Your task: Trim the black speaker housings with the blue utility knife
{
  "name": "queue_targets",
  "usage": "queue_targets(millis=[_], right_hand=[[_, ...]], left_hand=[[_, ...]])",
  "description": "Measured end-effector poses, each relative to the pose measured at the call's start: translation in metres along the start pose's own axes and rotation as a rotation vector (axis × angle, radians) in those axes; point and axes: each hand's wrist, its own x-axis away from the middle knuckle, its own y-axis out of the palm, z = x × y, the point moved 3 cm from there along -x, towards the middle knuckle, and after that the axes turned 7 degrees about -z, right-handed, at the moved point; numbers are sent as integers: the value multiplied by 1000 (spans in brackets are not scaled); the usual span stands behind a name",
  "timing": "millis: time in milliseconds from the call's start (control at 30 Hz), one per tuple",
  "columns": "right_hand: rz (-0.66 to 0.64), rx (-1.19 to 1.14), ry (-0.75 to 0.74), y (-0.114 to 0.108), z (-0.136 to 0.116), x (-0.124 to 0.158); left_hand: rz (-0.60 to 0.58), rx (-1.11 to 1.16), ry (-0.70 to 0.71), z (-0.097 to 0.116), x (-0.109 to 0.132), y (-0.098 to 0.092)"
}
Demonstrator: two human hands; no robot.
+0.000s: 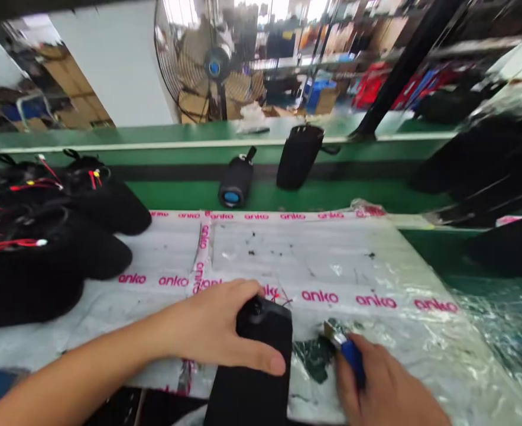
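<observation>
My left hand (pixel 225 328) is closed around the upper end of a black speaker housing (pixel 254 387), thumb across its front face. The housing stands at the bottom centre, its lower end cut off by the frame edge. Thin red wires show near its top. To its right, my right hand (pixel 385 384) is wrapped round a blue-handled utility knife (pixel 352 358), whose metal end points up and left, apart from the housing. A dark torn patch (pixel 316 358) in the table covering lies between the housing and the knife.
Several black speaker housings (pixel 105 201) with red wires crowd the left side. A small black speaker (pixel 236 180) and a black cylindrical one (pixel 300 157) sit on the green belt beyond the plastic-covered table (pixel 331 260). Dark bundles (pixel 486 160) are at right; a fan (pixel 214 65) stands behind.
</observation>
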Motion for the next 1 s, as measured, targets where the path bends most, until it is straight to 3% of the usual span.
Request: queue_targets(millis=[133, 433, 600, 700, 800, 1000], right_hand=[[8, 42, 30, -11, -5, -8], [32, 2, 3, -22, -10, -17], [-90, -100, -97, -50, 1, -29], [-137, -230, -242, -77, 4, -37], [-228, -216, -370, -94, -1, -41], [-290, -168, -418, -100, -10, -49]], left_hand=[[-90, 68, 17, -5, 5, -4], [-2, -71, 89, -4, 7, 0], [-3, -98, 346, 16, -6, 8], [4, -63, 648, 21, -24, 19], [109, 4, 940, 14, -39, 30], [89, 72, 1002, 4, -51, 35]])
